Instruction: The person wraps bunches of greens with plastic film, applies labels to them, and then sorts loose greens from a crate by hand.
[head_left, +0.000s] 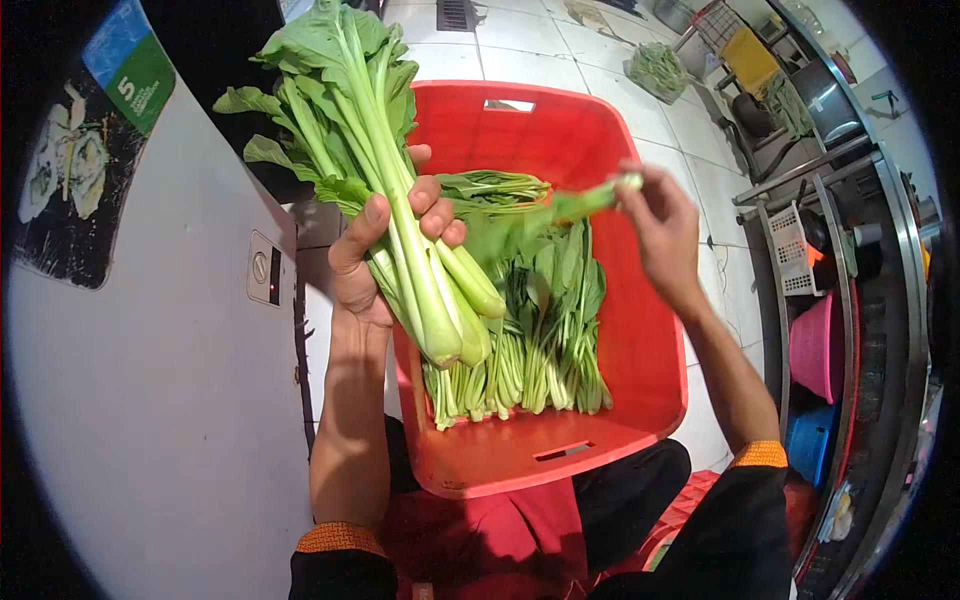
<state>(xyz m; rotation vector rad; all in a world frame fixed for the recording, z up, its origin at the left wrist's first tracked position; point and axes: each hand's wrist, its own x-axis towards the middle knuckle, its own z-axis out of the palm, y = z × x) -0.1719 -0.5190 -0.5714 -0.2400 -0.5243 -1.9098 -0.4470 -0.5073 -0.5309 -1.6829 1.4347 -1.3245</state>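
Your stalks (430,300) look smooth and shiny, your tub (635,375) is smooth plastic, your sleeves (725,530) dull cloth, and that rail (805,170) shiny metal.

Red crate (640,385) — gap at right, greens (570,290) centre, white appliance (180,390) left

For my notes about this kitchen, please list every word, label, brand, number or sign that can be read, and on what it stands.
"5": on the green part of the sticker on the pale cabinet.
Smaller lettering below the 5: too small and blurred to read.
Any markings on the knob panel: too small to read.
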